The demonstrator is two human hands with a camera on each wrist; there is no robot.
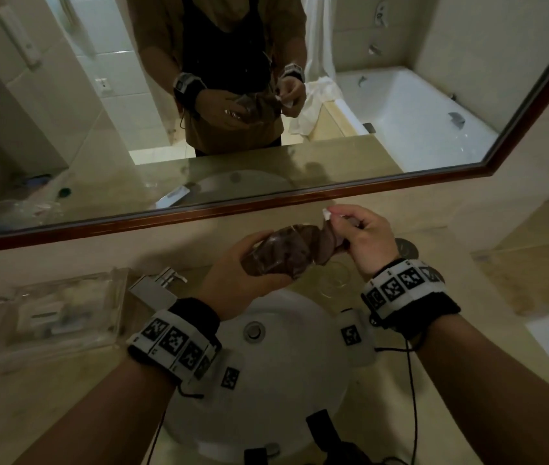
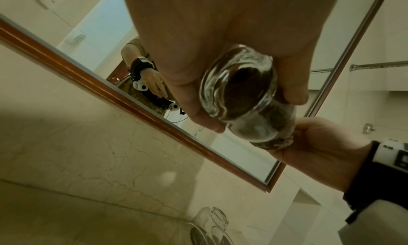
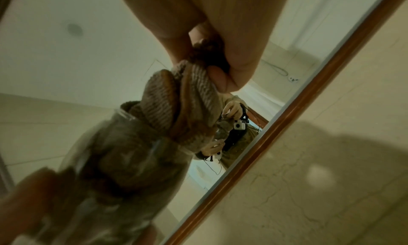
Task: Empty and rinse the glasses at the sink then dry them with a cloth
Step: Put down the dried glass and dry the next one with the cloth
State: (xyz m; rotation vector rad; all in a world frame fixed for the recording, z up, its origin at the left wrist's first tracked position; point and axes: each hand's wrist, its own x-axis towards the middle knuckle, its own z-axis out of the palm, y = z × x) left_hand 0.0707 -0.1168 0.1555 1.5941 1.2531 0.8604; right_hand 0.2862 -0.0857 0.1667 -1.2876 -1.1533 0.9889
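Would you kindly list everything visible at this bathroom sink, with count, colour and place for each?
glass: one, clear, held on its side above the sink
cloth: one, brown, stuffed into the glass, tail out of its mouth
second glass: one, clear, on the counter behind the sink
sink: one, white, below the hands
tap: one, chrome, left of the sink
tray: one, clear, counter far left
mirror: one, brown-framed, on the wall
left hand: grips the glass
right hand: pinches the cloth
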